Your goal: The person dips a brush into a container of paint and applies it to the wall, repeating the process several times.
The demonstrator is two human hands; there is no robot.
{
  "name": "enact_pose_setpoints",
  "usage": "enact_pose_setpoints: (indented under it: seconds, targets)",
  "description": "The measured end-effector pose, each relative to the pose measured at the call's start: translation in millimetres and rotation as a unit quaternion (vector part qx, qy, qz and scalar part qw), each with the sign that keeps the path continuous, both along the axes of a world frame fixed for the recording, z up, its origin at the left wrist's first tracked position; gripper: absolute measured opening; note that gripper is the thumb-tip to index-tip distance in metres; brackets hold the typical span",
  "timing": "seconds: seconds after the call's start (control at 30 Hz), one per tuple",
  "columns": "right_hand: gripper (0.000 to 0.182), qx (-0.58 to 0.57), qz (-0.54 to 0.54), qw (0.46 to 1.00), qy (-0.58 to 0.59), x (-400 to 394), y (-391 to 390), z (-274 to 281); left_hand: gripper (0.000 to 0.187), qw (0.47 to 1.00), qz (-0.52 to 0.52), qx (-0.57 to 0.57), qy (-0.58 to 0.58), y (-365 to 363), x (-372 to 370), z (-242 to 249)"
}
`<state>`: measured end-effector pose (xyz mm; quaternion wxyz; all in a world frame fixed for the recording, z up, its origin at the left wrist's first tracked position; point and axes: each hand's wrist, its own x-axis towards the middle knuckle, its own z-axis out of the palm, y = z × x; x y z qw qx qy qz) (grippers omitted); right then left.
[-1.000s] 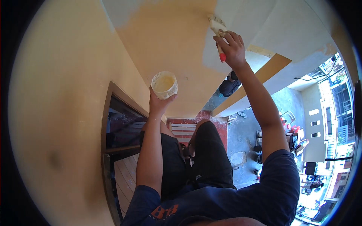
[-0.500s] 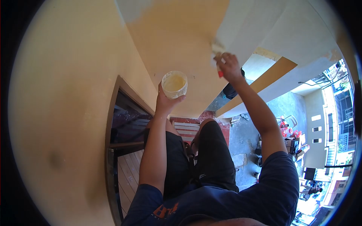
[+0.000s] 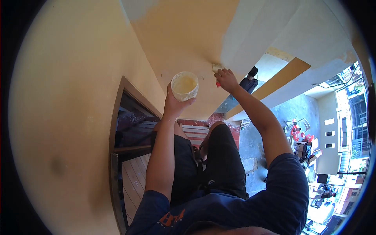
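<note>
While a rounded, whitish tub (image 3: 184, 86) was grasped by the left hand (image 3: 175, 103), with the thumb spread along its side, a brush (image 3: 216, 67) was clenched in the right hand (image 3: 229, 80). Pale yellow, smooth-looking material was contained in the tub, and its outer wall was coated with uneven smears. The brush's pale bristles were pointed away from the right hand, at the wall (image 3: 188, 35); whether they were touching could not be told. A red handle end was seen below the fingers.

Beyond both hands, the wall was covered in flat tan-orange, bordered by matte grey-white to the right. To the left of the left hand, a yellowish side wall (image 3: 62, 98) was edged by a brown frame (image 3: 116, 113). Below the hands, pale slats (image 3: 194, 130) and red tiles (image 3: 235, 131) were seen. Past the right hand, a person in dark clothing (image 3: 248, 83) was partly hidden.
</note>
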<state>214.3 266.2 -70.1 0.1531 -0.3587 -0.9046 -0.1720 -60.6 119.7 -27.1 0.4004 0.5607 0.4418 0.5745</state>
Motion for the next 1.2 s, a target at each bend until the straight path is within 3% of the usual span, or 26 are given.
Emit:
enact_pose_setpoints:
  seconds: [0.07, 0.17, 0.37, 0.47, 0.63, 0.67, 0.7, 0.83, 0.9, 1.07, 1.2]
  targets:
    - [0.016, 0.007, 0.017, 1.0, 0.002, 1.0, 8.2, 7.9, 0.094, 1.0, 0.011, -0.013, 0.012, -1.6, 1.2, 4.7]
    - [0.018, 0.034, -0.008, 0.996, 0.087, 3.0, 9.6, 68.5, 0.094, 1.0, 0.013, -0.025, 0.001, -2.9, -1.7, 3.6]
    - [0.028, 0.217, 0.003, 0.965, 0.148, 6.6, -14.1, 145.5, 0.095, 1.0, 0.014, -0.012, 0.0, -0.5, -4.3, 0.6]
    - [0.026, 0.172, -0.005, 0.977, 0.126, 4.3, -13.0, 136.9, 0.095, 1.0, 0.005, -0.012, 0.001, 2.8, -3.0, -4.4]
    - [0.023, 0.142, 0.005, 0.989, 0.028, 5.8, 2.5, 38.3, 0.097, 1.0, -0.003, -0.011, -0.009, 5.2, 1.7, -6.8]
    - [0.022, 0.081, 0.009, 0.997, 0.016, 7.6, 1.0, 24.0, 0.098, 1.0, 0.003, -0.004, 0.009, 3.7, 3.1, -5.0]
    - [0.022, 0.017, 0.011, 1.0, 0.001, 7.5, -2.0, 20.6, 0.099, 1.0, 0.008, 0.0, 0.026, 0.2, 3.8, -2.3]
    - [0.021, -0.038, 0.001, 0.999, -0.039, 12.6, 2.6, 39.0, 0.099, 0.999, 0.017, -0.012, 0.048, -5.1, 2.7, 6.3]
    - [0.023, 0.06, 0.008, 0.995, 0.076, 14.5, 9.8, 85.2, 0.099, 0.999, 0.01, -0.011, 0.042, -2.4, 0.0, 2.3]
    - [0.026, 0.215, 0.013, 0.967, 0.135, 2.8, -9.3, 174.3, 0.098, 1.0, 0.011, -0.007, 0.02, -0.9, 0.4, 1.7]
    - [0.021, 0.244, -0.003, 0.96, 0.139, -2.6, -15.5, 169.1, 0.098, 1.0, 0.003, -0.008, 0.009, -3.0, 2.5, 6.2]
